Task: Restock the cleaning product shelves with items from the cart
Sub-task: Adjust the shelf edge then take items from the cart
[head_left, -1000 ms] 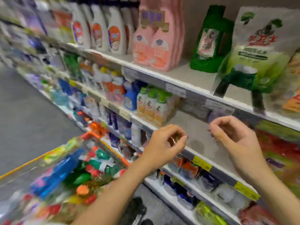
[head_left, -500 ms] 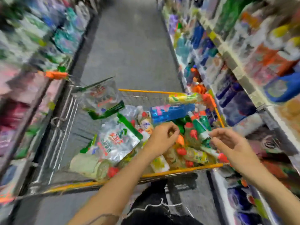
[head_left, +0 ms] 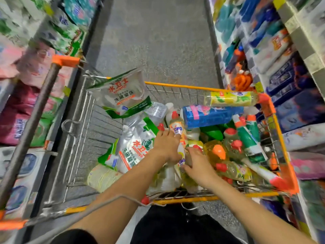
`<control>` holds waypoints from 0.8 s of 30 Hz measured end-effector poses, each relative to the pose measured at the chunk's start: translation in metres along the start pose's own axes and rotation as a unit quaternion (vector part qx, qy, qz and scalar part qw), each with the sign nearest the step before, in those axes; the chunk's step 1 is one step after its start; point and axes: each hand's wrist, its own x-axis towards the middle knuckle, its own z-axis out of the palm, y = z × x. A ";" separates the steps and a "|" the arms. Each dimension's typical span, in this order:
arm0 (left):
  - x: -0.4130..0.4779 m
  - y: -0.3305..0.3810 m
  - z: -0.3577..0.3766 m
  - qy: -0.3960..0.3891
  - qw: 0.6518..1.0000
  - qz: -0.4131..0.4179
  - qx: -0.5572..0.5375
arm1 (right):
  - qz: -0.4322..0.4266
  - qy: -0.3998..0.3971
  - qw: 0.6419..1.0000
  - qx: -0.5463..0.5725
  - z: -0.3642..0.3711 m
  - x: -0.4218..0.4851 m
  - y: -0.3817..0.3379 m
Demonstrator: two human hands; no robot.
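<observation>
Grey floor [head_left: 158, 41] runs between two rows of stocked shelves, and a wire cart [head_left: 175, 84] with an orange rim stands in the middle of it.

Inside the cart, near its near rim, a small bottle [head_left: 178, 128] with a red cap and an OMO label stands among the other goods. The left hand [head_left: 166, 147] reaches in over the near rim, its fingers stretched onto that bottle's label. Whether they close round it cannot be told. Just beside it, the right hand [head_left: 199, 167] lies with spread fingers on a second small bottle [head_left: 181, 162]. Its hold cannot be told either.

Toward the cart's far rim a blue bottle [head_left: 211, 116] lies on its side, with a yellow bottle [head_left: 230, 98] resting beyond it, at the rim. On the cart's right side lie green-and-white bottles [head_left: 249, 141] with orange caps, on top of yellow ones. The cart's left half holds two clear pouches [head_left: 123, 95] with green trim and red lettering.

Left of the cart a grey bar [head_left: 35, 117] with an orange end runs along its side. Blurred right shelves [head_left: 281, 50] of blue and white bottles stand beside the cart, and left shelves [head_left: 61, 29] carry green and pink packs.
</observation>
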 end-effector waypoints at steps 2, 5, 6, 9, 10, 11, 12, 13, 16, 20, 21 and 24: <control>0.004 0.002 0.004 -0.026 0.999 -0.009 0.017 | 0.034 -0.010 0.999 0.020 0.015 0.013 0.000; 0.010 0.003 0.012 -0.045 0.999 -0.019 0.019 | 0.078 -0.013 0.997 0.000 0.031 0.026 0.001; 0.011 0.002 0.015 -0.046 0.999 -0.020 0.008 | 0.090 -0.007 0.996 -0.003 0.034 0.028 0.000; 0.013 -0.001 0.023 -0.019 0.999 -0.017 -0.046 | 0.104 0.018 0.991 -0.077 0.040 0.031 0.000; 0.012 -0.002 0.025 -0.013 0.998 -0.014 -0.055 | 0.106 0.029 0.988 -0.105 0.041 0.031 -0.001; 0.012 -0.004 0.027 -0.009 0.998 -0.008 -0.056 | 0.108 0.038 0.987 -0.115 0.041 0.031 -0.002; 0.012 -0.005 0.026 -0.009 0.998 0.000 -0.054 | 0.109 0.043 0.987 -0.110 0.040 0.032 -0.001; 0.011 -0.006 0.024 -0.009 0.998 0.009 -0.057 | 0.113 0.045 0.988 -0.096 0.039 0.032 -0.001; 0.010 -0.010 0.009 -0.052 0.983 0.007 -0.177 | 0.131 0.047 0.988 -0.062 0.030 0.028 -0.001; 0.004 -0.015 -0.011 -0.034 0.832 -0.003 -0.554 | 0.124 0.112 0.985 -0.037 0.013 0.016 -0.004; 0.002 -0.018 -0.014 -0.016 0.800 -0.003 -0.600 | 0.116 0.128 0.985 -0.020 0.007 0.017 -0.006; -0.006 -0.020 -0.018 0.031 0.759 0.007 -0.650 | 0.076 0.180 0.979 0.060 -0.022 0.013 -0.017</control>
